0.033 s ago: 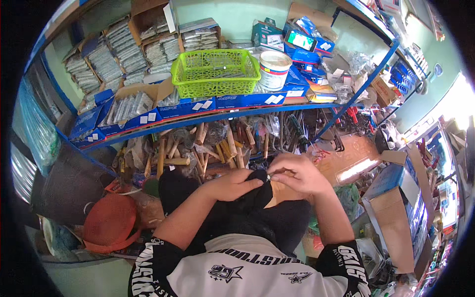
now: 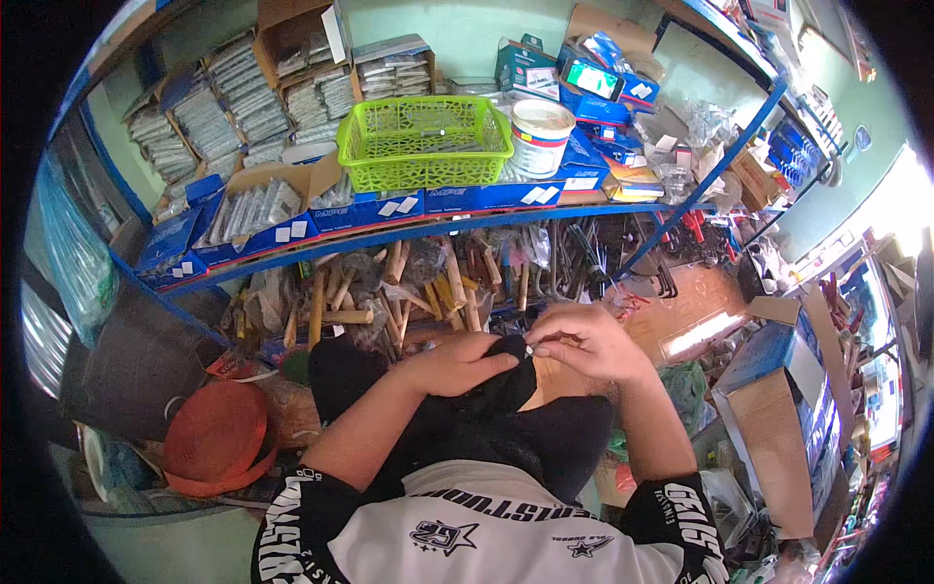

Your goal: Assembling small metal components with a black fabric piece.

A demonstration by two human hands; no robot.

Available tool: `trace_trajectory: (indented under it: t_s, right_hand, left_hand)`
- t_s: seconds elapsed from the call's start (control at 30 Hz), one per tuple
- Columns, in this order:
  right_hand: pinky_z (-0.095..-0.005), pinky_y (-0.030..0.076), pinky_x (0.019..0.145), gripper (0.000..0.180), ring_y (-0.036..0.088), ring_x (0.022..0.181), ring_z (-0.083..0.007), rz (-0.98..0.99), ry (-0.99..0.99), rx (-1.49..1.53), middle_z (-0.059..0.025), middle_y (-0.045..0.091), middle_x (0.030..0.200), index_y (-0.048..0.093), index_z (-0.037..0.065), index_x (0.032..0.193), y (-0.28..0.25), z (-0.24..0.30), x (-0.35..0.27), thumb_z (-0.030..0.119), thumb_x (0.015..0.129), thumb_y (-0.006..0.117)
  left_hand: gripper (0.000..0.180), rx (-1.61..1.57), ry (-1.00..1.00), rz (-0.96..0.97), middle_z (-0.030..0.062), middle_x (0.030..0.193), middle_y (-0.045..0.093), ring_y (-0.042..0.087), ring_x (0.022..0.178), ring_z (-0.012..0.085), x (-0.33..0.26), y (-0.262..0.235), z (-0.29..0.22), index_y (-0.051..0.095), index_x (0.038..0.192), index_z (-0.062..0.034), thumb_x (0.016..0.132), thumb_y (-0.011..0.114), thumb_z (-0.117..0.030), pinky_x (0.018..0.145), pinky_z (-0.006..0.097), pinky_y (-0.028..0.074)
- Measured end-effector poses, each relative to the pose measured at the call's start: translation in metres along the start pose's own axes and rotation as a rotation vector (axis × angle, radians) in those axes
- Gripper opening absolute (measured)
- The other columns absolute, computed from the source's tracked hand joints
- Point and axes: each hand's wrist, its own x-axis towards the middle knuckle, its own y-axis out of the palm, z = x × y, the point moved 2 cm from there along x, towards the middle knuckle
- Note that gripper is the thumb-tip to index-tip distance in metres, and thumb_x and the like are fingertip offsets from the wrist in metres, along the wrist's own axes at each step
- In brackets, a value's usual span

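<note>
My left hand [image 2: 465, 363] and my right hand [image 2: 587, 343] meet in front of my chest over a black cloth item [image 2: 506, 394]. The left hand grips the top of the cloth from the left side. With its fingertips the right hand pinches the cloth's upper edge, where a tiny pale piece [image 2: 528, 351] shows between the two hands. The rest of the black cloth hangs down over my lap, partly hidden by my forearms.
A blue metal shelf [image 2: 409, 232] stands ahead with a green plastic basket [image 2: 425, 141], a white tub [image 2: 540, 134] and boxes of hardware. Wooden handles [image 2: 389, 292] lie on the lower level. An orange coiled strap [image 2: 214, 438] sits left, an open cardboard box [image 2: 778, 428] right.
</note>
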Motion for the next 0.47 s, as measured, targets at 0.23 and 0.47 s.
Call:
trace_trajectory:
  t_s: [0.23,0.47]
  right_hand:
    - [-0.0375,0.047,0.065,0.016,0.062,0.074,-0.0306,0.107,0.113,-0.178,-0.0134,0.062,0.078,0.062,0.001,0.087,0.002,-0.017,-0.009,0.015,0.085,0.07]
    - [-0.0285,0.051,0.068,0.011,0.066,0.079,-0.0144,0.072,0.2,0.119,-0.0061,0.066,0.085,0.065,0.003,0.099,-0.006,-0.026,-0.019,0.007,0.089,0.067]
  left_hand:
    - [0.038,-0.088,0.287,-0.073,0.0154,0.108,0.065,0.061,0.103,0.0221,0.015,0.021,0.013,0.055,0.125,0.0016,0.095,0.06,-0.021,0.091,0.035,0.046]
    - [0.043,-0.157,0.159,-0.011,0.0138,0.106,0.065,0.059,0.097,0.0173,0.023,0.024,0.026,0.052,0.131,-0.0013,0.096,0.058,-0.024,0.087,0.033,0.046]
